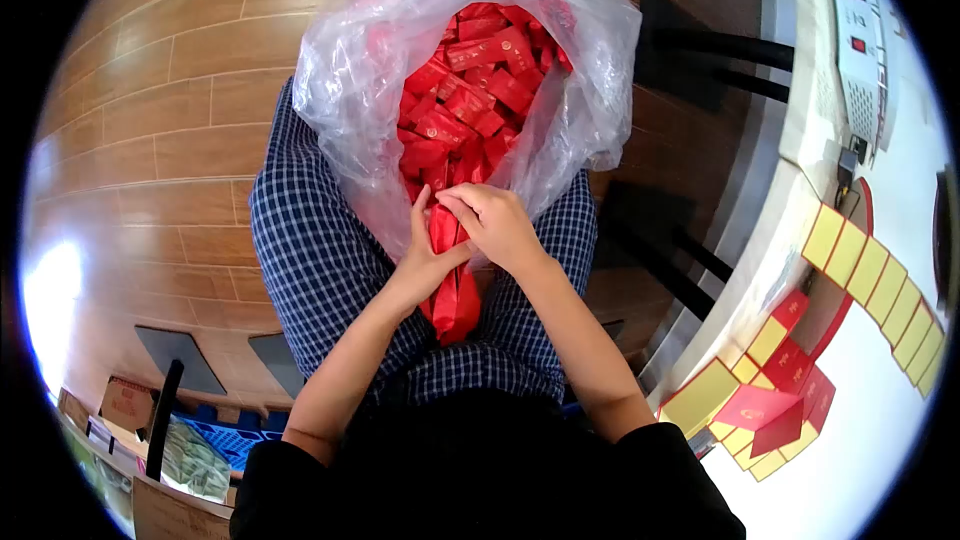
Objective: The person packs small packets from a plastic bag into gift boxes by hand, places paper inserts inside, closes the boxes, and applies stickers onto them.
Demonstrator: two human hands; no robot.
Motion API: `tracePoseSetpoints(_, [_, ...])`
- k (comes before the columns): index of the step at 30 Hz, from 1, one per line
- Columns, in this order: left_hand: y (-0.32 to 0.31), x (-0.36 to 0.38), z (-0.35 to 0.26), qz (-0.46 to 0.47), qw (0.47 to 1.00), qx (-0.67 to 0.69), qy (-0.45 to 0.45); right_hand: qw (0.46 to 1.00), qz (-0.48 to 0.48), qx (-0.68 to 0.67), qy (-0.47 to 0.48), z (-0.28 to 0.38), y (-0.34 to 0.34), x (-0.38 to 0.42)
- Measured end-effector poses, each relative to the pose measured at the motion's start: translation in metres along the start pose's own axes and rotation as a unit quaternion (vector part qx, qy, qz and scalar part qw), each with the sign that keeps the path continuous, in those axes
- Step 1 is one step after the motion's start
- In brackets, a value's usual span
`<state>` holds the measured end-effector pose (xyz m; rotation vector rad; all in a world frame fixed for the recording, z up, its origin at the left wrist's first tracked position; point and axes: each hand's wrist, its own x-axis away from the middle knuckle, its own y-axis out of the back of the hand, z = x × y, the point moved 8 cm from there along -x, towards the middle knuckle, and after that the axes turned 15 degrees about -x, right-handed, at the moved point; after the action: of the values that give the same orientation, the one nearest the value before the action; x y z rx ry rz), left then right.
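Grasping one red packet (447, 270) between both hands, left hand (425, 260) and right hand (497, 225), keep it over the bag (340, 70) mouth on the lap.

Red packets (470, 100), clear bag (340, 80), blue-checked trousers (320, 250), yellow-lined envelopes (880, 280)

Bright daylight, floor glare left, fisheye-warped edges

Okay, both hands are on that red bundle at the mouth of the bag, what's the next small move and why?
Probably draw the red bundle a little toward the lap. The left hand and right hand both grip its top at the opening of the plastic bag, and its lower end already hangs out over the checked trousers, so it looks nearly free of the loose red packets.
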<state>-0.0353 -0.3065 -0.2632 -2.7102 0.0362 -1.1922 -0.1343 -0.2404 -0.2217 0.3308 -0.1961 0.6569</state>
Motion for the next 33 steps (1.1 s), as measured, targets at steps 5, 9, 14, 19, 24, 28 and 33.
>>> tracePoseSetpoints(5, [0.0, -0.016, 0.003, -0.02, 0.999, 0.025, -0.019, 0.962, -0.108, -0.166, -0.189, -0.114, 0.015, -0.042])
tracePoseSetpoints(9, [-0.006, -0.02, 0.021, -0.016, 0.998, 0.052, 0.026, 0.975, -0.161, 0.041, -0.149, -0.189, 0.018, -0.106])
tracePoseSetpoints(14, [-0.011, -0.02, 0.018, 0.017, 0.997, 0.053, 0.057, 0.967, -0.192, 0.165, 0.031, -0.18, 0.006, -0.182])
tracePoseSetpoints(19, [-0.006, -0.023, 0.014, -0.025, 0.999, 0.011, 0.021, 0.938, 0.067, 0.294, -0.168, -0.158, -0.011, -0.185])
tracePoseSetpoints(24, [0.01, -0.017, -0.003, -0.1, 0.984, 0.144, 0.02, 0.965, -0.063, -0.011, -0.254, -0.187, 0.014, -0.119])
tracePoseSetpoints(28, [0.014, -0.014, 0.0, -0.113, 0.97, 0.216, 0.017, 0.79, -0.164, -0.497, -0.321, -0.144, 0.026, -0.022])
tracePoseSetpoints(33, [0.019, -0.012, -0.011, -0.122, 0.959, 0.234, -0.1, 0.7, -0.188, -0.607, -0.324, -0.063, -0.002, 0.069])
